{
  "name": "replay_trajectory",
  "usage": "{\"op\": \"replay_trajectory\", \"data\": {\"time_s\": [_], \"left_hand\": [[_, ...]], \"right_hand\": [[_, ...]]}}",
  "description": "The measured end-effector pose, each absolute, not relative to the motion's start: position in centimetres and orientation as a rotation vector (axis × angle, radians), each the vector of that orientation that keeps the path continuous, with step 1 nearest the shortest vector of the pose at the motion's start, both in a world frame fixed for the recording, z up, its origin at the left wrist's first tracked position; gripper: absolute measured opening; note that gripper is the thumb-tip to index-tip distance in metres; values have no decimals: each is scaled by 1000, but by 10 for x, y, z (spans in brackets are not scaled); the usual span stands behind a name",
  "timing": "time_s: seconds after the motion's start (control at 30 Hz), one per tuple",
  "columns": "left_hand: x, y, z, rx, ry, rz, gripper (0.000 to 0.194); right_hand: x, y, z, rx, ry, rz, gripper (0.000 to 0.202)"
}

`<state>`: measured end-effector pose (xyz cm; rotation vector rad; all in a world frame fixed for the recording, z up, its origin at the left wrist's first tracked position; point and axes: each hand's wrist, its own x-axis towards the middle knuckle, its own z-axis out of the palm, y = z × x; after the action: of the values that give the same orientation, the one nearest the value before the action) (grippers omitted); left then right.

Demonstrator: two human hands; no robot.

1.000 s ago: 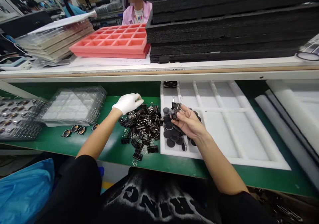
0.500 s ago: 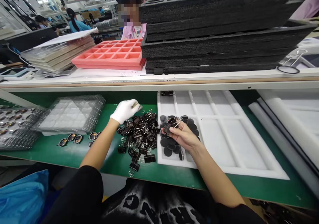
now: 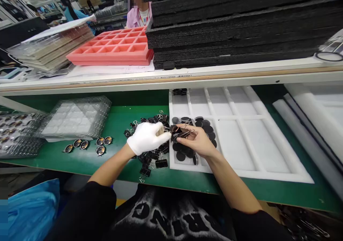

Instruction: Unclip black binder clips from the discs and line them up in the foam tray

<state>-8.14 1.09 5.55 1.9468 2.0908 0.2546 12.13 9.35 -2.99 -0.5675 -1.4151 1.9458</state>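
My left hand (image 3: 148, 137), in a white glove, pinches the wire handles of a black binder clip (image 3: 173, 129) beside my right hand. My bare right hand (image 3: 195, 139) is closed round black binder clips and dark round pieces, held above the white tray's front left compartment. A heap of black binder clips (image 3: 161, 163) lies on the green table, partly hidden under my left hand. Black discs (image 3: 207, 127) lie in the white tray (image 3: 241, 176) below and behind my right hand.
Small round amber-and-black parts (image 3: 100, 150) lie left of the clips. Clear plastic trays (image 3: 75, 121) stand farther left. A shelf edge (image 3: 166, 78) crosses ahead, bearing red trays (image 3: 109, 58) and black foam trays (image 3: 227, 37). A person (image 3: 139, 15) is beyond.
My left hand has moved right and nearer, from behind the clip heap to my right hand. The camera view has shifted slightly. My right hand stays over the tray.
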Motion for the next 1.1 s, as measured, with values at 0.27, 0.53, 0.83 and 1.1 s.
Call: {"op": "replay_trajectory", "data": {"time_s": [0.27,0.53,0.83,1.1], "left_hand": [[-81,14,71,1841,1811,59,49],[-82,12,58,1942,1793,191,44],[-67,4,59,1464,1726,415,31],[-62,4,54,1473,1718,400,34]], "right_hand": [[133,97,-20,-403,-1698,1873,27],[138,99,-22,-439,-1531,1965,28],[123,97,-25,-734,-727,2113,48],[122,95,-25,-769,-827,2066,53]]}}
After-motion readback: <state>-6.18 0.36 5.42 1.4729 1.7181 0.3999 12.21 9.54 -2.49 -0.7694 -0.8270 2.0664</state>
